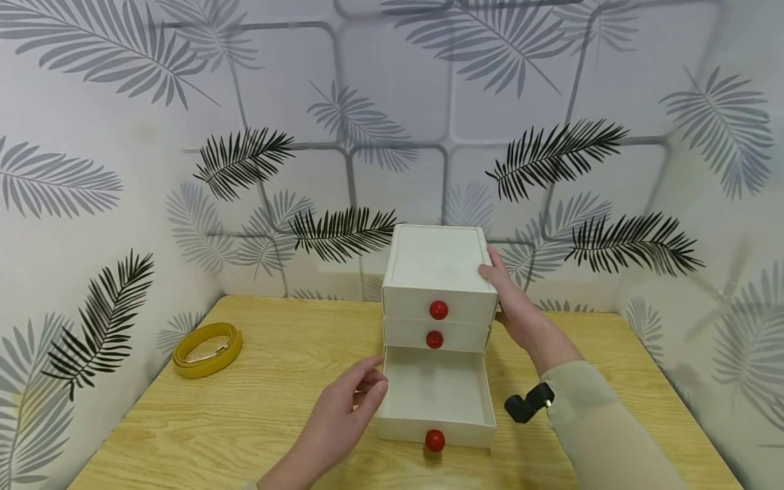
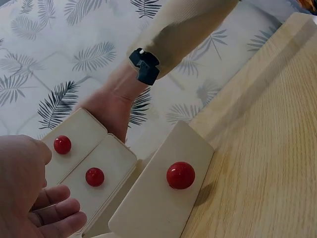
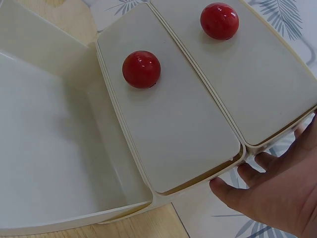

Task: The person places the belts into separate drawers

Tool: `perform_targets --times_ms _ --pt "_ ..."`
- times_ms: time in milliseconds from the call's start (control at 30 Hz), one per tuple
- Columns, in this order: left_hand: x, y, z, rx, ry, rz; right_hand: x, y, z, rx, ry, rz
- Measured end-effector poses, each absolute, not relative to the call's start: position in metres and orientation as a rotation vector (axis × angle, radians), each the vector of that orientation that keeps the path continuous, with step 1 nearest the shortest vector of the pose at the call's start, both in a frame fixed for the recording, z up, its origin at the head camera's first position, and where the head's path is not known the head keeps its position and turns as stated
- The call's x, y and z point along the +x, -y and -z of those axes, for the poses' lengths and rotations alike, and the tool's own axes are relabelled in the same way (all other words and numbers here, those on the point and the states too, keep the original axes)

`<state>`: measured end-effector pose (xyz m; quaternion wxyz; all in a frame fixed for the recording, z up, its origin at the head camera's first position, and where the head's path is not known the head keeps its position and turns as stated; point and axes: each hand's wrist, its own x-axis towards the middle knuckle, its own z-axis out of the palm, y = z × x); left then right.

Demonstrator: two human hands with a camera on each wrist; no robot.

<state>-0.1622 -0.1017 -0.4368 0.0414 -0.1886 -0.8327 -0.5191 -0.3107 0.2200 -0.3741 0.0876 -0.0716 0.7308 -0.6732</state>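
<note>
A small white drawer cabinet (image 1: 439,258) with red round knobs stands on the table. Its two upper drawers are closed, while the bottom drawer (image 1: 437,384) is pulled out and has nothing in it. My left hand (image 1: 346,412) is beside the left wall of that drawer, fingers loosely bent and holding nothing; whether the fingertips touch the wall cannot be told. My right hand (image 1: 520,309) rests against the cabinet's right side, near the top edge. In the right wrist view, the fingertips of the right hand (image 3: 282,183) touch that side wall.
A coiled yellow belt (image 1: 208,350) with a metal buckle lies at the left of the wooden table (image 1: 294,340). Walls with a leaf pattern (image 1: 398,184) stand behind and on both sides. A black device (image 1: 529,401) is strapped to the right wrist.
</note>
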Motion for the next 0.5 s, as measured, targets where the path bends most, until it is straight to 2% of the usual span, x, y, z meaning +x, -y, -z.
perform_targets --times_ms 300,500 --pt "-0.1664 0.1039 0.4450 -0.625 2.513 1.057 -0.3104 -0.2208 0.3744 -0.216 -2.181 1.997" --pt "-0.1696 0.1085 0.4471 -0.629 2.465 0.865 -0.3106 -0.2209 0.3749 -0.221 -2.177 2.005"
